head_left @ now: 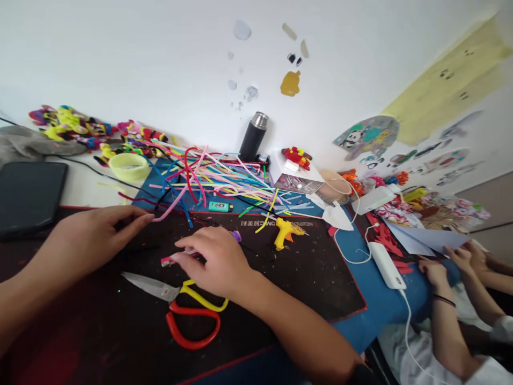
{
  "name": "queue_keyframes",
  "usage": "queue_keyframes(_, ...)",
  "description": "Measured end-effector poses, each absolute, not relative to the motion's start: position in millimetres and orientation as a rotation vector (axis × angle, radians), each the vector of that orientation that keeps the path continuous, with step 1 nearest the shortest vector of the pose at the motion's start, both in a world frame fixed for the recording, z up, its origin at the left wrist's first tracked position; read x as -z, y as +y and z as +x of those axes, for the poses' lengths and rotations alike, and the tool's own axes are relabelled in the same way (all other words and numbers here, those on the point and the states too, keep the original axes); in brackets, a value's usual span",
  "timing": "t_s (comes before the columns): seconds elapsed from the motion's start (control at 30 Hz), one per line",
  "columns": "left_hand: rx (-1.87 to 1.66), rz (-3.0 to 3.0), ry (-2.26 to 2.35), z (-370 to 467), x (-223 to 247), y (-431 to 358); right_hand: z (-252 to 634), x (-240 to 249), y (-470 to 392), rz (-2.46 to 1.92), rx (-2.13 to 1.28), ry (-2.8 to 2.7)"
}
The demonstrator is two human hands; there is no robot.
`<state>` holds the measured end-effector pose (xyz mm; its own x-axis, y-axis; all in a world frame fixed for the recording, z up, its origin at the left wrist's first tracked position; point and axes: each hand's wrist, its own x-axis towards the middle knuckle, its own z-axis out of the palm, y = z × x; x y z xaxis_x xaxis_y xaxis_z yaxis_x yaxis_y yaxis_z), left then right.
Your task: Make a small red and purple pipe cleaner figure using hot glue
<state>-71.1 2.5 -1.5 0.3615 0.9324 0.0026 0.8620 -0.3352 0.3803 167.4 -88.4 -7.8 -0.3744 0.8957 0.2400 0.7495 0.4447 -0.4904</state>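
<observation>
Left hand (96, 232) pinches the pink stem (179, 198) at its near end (lightly, I'd say, to avoid kinking); my right hand (218, 259) grips a small red-tipped piece (166, 261).

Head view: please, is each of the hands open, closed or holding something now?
Left hand: closed, pinching a pink pipe cleaner.
Right hand: closed on a small red-ended object, mostly hidden by fingers.

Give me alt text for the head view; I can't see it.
The left hand pinches a pink pipe cleaner while the right hand holds a small red item above a dark mat. Scissors with red and yellow handles lie nearer the person; a yellow glue gun and heaped pipe cleaners lie beyond.
</observation>
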Motion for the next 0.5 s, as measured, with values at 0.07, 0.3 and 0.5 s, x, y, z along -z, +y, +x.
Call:
queue_keyframes(0.07,-0.323,2.312,1.615,-71,-1,2,177,-5,-94,-1.477,-0.394,-2.128)
queue_keyframes(0.3,-0.286,2.331,1.62,-69,-2,-1,249,-32,-125,-1.868,-0.309,-1.732)
queue_keyframes(0.5,-0.358,2.371,1.582,-70,1,-2,310,-24,-150,-2.368,-0.274,-1.552)
